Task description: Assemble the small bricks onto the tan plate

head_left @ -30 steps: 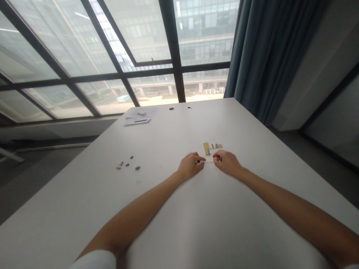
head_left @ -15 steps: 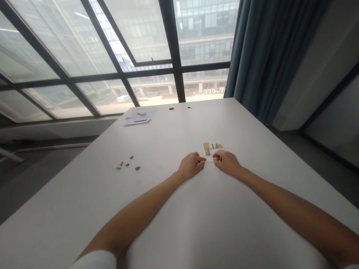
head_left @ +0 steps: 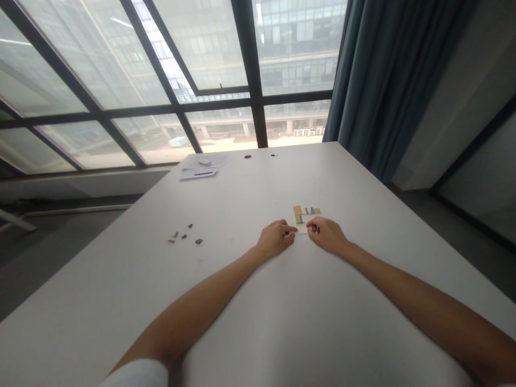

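Note:
My left hand (head_left: 277,238) rests on the white table with thumb and forefinger drawn together, its fingertip at the left edge of a small pale flat piece (head_left: 302,229). At the right edge of this piece, my right hand (head_left: 327,234) has its fingers curled in a pinch. Parts of the pale piece are hidden by the fingers. Just beyond the hands lie flat tan pieces (head_left: 297,210), looking like building plates, in an angled layout. Small grey pieces (head_left: 309,210) sit among them.
Small dark pieces (head_left: 199,241) lie scattered on the table (head_left: 242,290) to the left. Sheets of paper (head_left: 199,173) are at the far left. Near the far edge are a dark round thing (head_left: 247,157) and a smaller dark item (head_left: 273,155). Windows and a curtain (head_left: 374,86) stand behind.
The whole view has shifted very slightly. Both hands keep their places at the pale piece, with no clear movement of the pieces.

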### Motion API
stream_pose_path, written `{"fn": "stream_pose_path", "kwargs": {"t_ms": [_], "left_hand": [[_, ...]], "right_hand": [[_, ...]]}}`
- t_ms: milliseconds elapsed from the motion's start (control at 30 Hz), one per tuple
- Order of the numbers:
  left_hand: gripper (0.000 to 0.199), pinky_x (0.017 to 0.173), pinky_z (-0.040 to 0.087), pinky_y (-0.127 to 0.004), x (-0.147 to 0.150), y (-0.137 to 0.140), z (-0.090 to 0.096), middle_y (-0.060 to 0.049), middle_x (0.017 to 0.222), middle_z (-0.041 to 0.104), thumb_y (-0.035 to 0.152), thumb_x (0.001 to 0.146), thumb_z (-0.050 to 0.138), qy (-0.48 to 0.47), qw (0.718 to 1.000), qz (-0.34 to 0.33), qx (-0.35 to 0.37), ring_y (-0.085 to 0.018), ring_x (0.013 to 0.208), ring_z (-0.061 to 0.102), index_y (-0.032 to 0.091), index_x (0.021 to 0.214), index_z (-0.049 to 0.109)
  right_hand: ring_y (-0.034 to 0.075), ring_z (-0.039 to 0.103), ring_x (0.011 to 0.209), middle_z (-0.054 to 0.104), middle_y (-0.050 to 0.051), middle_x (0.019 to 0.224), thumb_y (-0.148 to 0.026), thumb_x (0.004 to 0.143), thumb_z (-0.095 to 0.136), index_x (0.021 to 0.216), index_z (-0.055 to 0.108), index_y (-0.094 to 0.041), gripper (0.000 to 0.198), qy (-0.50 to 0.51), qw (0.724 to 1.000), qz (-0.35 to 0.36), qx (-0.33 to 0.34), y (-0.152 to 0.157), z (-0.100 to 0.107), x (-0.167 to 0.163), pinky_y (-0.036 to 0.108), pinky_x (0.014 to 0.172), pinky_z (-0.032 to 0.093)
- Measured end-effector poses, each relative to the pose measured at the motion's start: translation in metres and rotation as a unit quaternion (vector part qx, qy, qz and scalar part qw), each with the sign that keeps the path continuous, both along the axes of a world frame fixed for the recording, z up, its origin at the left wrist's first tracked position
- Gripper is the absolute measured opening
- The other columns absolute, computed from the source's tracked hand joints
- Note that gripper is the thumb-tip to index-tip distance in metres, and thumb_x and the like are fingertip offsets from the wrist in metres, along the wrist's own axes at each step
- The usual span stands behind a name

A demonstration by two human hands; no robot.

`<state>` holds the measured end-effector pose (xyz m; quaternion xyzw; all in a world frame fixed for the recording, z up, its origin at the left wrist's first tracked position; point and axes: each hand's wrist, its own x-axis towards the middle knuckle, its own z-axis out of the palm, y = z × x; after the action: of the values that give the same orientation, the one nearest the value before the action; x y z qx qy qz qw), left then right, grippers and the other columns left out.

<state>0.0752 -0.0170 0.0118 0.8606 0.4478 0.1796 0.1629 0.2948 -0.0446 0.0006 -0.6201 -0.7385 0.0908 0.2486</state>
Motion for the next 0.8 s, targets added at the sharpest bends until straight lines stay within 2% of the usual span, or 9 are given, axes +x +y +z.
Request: {"fn": "stream_pose_path", "kwargs": {"t_ms": [433,800], "left_hand": [[0.023,0.074,0.044,-0.025,0.0027,0.005,-0.004,0.001,0.088,0.068,0.04,0.088,0.063,-0.012,1.0,0.014,-0.001,-0.015,0.08,0.062,0.033,0.102,0.079],[0.022,0.07,0.043,-0.025,0.008,0.0034,-0.0006,0.0,0.083,0.067,0.041,0.088,0.062,-0.005,1.0,0.027,0.002,-0.015,0.078,0.061,0.031,0.097,0.078]], "right_hand": [[0.016,0.062,0.076,0.072,0.001,0.084,-0.023,0.083,0.06,0.092,0.073,-0.022,0.016,0.0,1.0,-0.004,0.002,0.0007,-0.0005,-0.0006,0.026,0.068,0.039],[0.016,0.063,0.077,0.073,0.002,0.088,-0.023,0.084,0.06,0.093,0.074,-0.022,0.017,-0.004,1.0,-0.008,0.001,0.0008,-0.0013,-0.0001,0.025,0.069,0.041]]}}
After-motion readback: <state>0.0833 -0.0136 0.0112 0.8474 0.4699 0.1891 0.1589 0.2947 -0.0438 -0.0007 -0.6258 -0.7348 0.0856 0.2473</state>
